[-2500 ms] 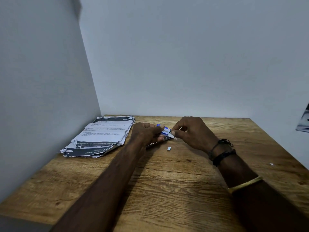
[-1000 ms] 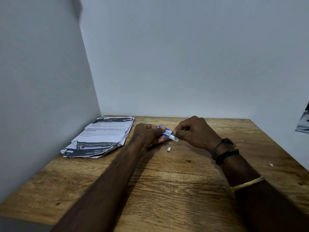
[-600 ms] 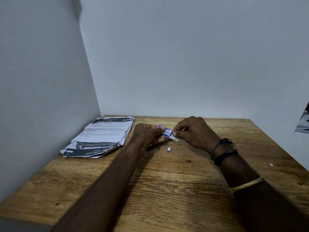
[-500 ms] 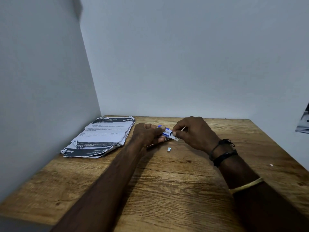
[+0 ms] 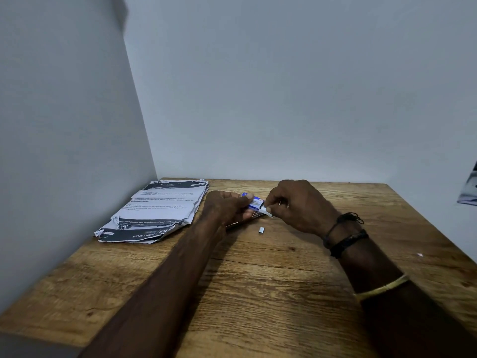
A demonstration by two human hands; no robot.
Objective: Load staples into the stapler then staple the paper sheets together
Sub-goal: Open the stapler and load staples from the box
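My left hand [image 5: 227, 206] grips a small blue and white staple box [image 5: 254, 202] just above the wooden table [image 5: 271, 280]. My right hand [image 5: 296, 205] pinches the box's white open end flap with thumb and forefinger. Under my left hand lies a dark, narrow object [image 5: 245, 220], probably the stapler, mostly hidden. A short silver strip of staples [image 5: 261, 229] lies loose on the table just in front of the hands. A stack of crumpled printed paper sheets [image 5: 160, 209] rests at the back left.
Grey walls close the table in at the left and at the back. A tiny white scrap [image 5: 420, 254] lies near the right edge. Something printed [image 5: 469, 189] pokes in at the far right edge of the view.
Both hands have stayed at the staple box with only slight finger movements on its flap. The loose staple strip and the paper stack have not moved.
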